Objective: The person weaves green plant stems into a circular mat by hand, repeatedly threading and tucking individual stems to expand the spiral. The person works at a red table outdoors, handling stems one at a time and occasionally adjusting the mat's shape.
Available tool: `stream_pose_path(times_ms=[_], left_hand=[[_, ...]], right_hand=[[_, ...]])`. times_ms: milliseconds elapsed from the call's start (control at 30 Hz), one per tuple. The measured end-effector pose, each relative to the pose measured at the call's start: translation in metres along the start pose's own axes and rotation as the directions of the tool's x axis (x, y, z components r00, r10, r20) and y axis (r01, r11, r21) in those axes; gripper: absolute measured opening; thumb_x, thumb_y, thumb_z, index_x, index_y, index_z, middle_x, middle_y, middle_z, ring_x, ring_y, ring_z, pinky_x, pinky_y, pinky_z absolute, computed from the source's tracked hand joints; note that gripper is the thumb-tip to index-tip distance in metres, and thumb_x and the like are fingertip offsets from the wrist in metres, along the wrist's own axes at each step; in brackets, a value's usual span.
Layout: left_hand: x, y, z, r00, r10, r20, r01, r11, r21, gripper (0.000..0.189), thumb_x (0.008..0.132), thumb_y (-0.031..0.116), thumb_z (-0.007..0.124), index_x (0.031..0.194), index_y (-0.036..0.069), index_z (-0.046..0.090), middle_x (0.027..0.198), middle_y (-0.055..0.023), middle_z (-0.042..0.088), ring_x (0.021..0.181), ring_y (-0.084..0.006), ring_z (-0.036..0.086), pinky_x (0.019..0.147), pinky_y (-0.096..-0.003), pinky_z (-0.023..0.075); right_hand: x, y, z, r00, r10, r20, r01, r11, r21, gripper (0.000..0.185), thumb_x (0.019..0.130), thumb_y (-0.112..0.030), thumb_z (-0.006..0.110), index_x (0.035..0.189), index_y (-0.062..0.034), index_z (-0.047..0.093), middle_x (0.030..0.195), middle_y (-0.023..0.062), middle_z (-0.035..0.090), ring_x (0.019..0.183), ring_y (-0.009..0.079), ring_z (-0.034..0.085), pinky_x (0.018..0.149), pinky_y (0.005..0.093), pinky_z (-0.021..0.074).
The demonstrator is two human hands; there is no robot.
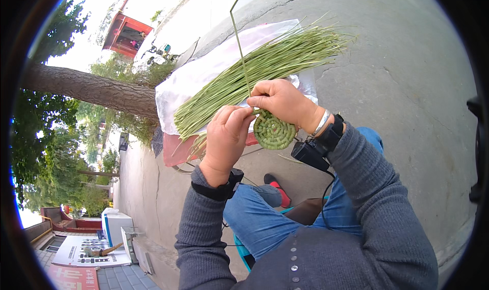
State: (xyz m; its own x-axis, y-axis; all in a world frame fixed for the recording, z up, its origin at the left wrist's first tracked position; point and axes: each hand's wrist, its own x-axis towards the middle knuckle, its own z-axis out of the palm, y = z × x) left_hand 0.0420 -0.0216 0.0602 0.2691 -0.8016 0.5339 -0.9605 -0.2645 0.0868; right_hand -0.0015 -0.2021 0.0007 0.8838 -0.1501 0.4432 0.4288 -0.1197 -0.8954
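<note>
A small round disc (274,132) of green plant stems, coiled and wrapped in rings, hangs between my two hands. My left hand (228,137) pinches the coil's upper left edge between thumb and fingers. Against those fingertips, my right hand (280,101) grips a long green stem (238,41), and its palm side partly covers the disc's upper right rim. That stem rises from the pinch and bends sharply near its upper end. Just beyond my hands lies a large bundle of long green stems (259,62). My fingertips hide the exact point where stem and coil meet.
White plastic sheeting (191,80) lies under the bundle, on a low support with a red surface (179,150). My knees in jeans (254,213) are close below. A black device with a cable (309,152) is at my right wrist. A tree trunk (95,89) stands beyond the support.
</note>
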Motion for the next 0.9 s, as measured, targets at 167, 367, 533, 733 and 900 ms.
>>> stream_pose_path(times_ms=[167,367,533,733,900], left_hand=[[-0.001,-0.001,0.005,0.996,0.091,-0.025,-0.092,0.996,-0.023,0.024,0.081,0.002,0.074,0.103,0.006,0.067,0.092,-0.0101,0.066,0.08,-0.0299,0.064,0.068,-0.0377,0.053],[0.0,-0.002,0.001,0.996,-0.049,-0.07,0.046,0.998,-0.041,0.02,0.083,-0.003,0.072,0.102,0.003,0.069,0.091,-0.0122,0.068,0.081,-0.028,0.066,0.072,-0.0352,0.0534],[0.005,-0.012,-0.007,1.0,0.007,-0.02,-0.007,0.999,-0.041,0.015,0.085,-0.003,0.07,0.099,0.001,0.065,0.091,-0.013,0.067,0.083,-0.0278,0.067,0.074,-0.0333,0.054],[0.007,-0.011,-0.018,0.961,-0.223,0.162,0.256,0.941,-0.22,0.017,0.085,0.002,0.07,0.099,0.002,0.061,0.088,-0.0086,0.067,0.076,-0.0233,0.065,0.068,-0.0329,0.0521],[0.019,-0.016,-0.032,0.669,-0.52,0.531,0.741,0.408,-0.534,0.01,0.091,0.006,0.068,0.099,0.003,0.061,0.084,-0.0009,0.066,0.068,-0.0041,0.056,0.057,-0.0191,0.0434]], right_hand=[[0.002,0.004,-0.002,0.989,0.124,0.079,-0.125,0.992,0.021,0.025,0.094,-0.021,0.067,0.09,0.0033,0.069,0.077,0.0041,0.066,0.073,0.0101,0.058,0.067,0.0281,0.0482],[0.002,0.003,-0.004,0.963,0.202,0.176,-0.232,0.958,0.169,0.024,0.095,-0.018,0.067,0.109,0.0008,0.063,0.095,0.0052,0.068,0.089,0.0101,0.061,0.08,0.0255,0.0502],[0.001,0.0,-0.003,0.977,0.11,0.182,-0.14,0.977,0.16,0.03,0.093,-0.012,0.069,0.117,-0.0007,0.056,0.101,0.0077,0.067,0.096,0.0127,0.063,0.085,0.0263,0.0509],[0.0,-0.003,0.002,0.989,-0.112,0.096,0.111,0.994,0.02,0.029,0.087,-0.013,0.072,0.11,-0.0002,0.059,0.1,0.0127,0.068,0.095,0.0224,0.066,0.084,0.0317,0.0528],[-0.002,-0.008,0.004,0.966,-0.251,0.058,0.257,0.954,-0.155,0.03,0.085,-0.011,0.075,0.109,-0.0035,0.059,0.101,0.0118,0.066,0.094,0.0265,0.066,0.085,0.0336,0.0526]])
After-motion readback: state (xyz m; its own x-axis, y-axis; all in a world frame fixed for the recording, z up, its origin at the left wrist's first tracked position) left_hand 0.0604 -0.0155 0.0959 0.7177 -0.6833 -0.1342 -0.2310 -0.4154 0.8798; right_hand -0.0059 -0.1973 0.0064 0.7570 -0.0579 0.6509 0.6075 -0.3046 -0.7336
